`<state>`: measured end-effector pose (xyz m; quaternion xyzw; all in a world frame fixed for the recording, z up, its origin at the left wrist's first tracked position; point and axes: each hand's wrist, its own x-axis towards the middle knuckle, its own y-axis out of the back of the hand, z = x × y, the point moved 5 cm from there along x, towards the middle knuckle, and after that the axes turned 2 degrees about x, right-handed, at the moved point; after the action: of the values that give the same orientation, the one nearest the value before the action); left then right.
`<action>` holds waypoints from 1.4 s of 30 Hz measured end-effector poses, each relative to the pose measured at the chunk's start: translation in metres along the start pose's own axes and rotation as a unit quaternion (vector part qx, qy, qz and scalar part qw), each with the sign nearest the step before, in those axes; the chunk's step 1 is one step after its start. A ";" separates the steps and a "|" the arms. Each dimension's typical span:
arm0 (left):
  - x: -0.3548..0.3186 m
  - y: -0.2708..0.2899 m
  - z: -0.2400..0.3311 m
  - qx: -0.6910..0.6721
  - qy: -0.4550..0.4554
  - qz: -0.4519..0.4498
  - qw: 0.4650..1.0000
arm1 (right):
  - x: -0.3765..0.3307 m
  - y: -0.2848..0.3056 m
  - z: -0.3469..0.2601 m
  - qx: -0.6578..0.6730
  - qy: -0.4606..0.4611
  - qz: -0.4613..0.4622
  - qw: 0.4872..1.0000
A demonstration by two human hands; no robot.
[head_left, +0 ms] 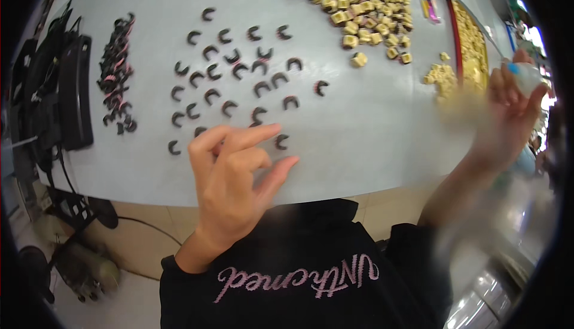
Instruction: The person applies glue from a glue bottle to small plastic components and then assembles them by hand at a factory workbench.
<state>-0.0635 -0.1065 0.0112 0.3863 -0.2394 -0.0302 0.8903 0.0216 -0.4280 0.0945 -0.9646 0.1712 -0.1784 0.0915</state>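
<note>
1. Black cloth of the person's top (299, 275), with pink stitching on it, fills the bottom of the picture, closest of all.
2. Just above it is the left hand (236, 176). Its fingers are spread and curled, with the thumb and first finger apart. It holds nothing that I can see.
3. Small black curved pieces (239, 69), each shaped like a horseshoe, lie spread out on the pale grey surface (371, 131).
4. One black piece (281, 142) lies just beside the left hand's first fingertip. More pieces sit just past the fingers, and the rest are farther up the surface.
5. The right hand (508, 104) is raised far off to the right, well apart from the black pieces. It is blurry. It is closed around a small pale thing with a blue tip (525, 75).
6. A heap of black and pink pieces (116, 72) lies to the left of the loose ones.
7. A big pile of little yellow blocks (359, 3) lies at the top of the surface.
8. A red-edged tray (455, 36) on the right holds many more yellow blocks.
9. A black machine (66, 90) with wires stands at the left edge.
</note>
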 end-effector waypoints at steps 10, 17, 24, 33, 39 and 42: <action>-0.004 0.000 -0.001 0.001 -0.008 0.025 1.000 | -0.050 -0.011 0.031 -0.042 -0.076 -0.052 0.995; -0.004 -0.003 -0.002 -0.003 0.012 -0.004 1.000 | -0.081 -0.051 0.066 -0.021 -0.154 -0.170 0.973; -0.002 -0.003 -0.003 0.003 0.003 0.009 1.000 | -0.093 -0.087 0.085 -0.110 -0.206 -0.234 0.944; -0.004 -0.002 -0.009 -0.023 0.012 0.032 0.999 | -0.104 -0.097 0.092 -0.123 -0.154 -0.326 0.925; -0.003 -0.002 -0.007 -0.016 0.013 0.027 0.999 | -0.106 -0.099 0.090 -0.109 -0.152 -0.359 0.915; -0.002 -0.002 -0.007 -0.011 0.013 0.031 0.999 | -0.107 -0.099 0.091 -0.106 -0.156 -0.362 0.913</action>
<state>-0.0620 -0.1027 0.0051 0.3695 -0.2389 -0.0003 0.8980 -0.0085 -0.2873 0.0014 -0.9801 -0.1885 -0.0272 -0.0566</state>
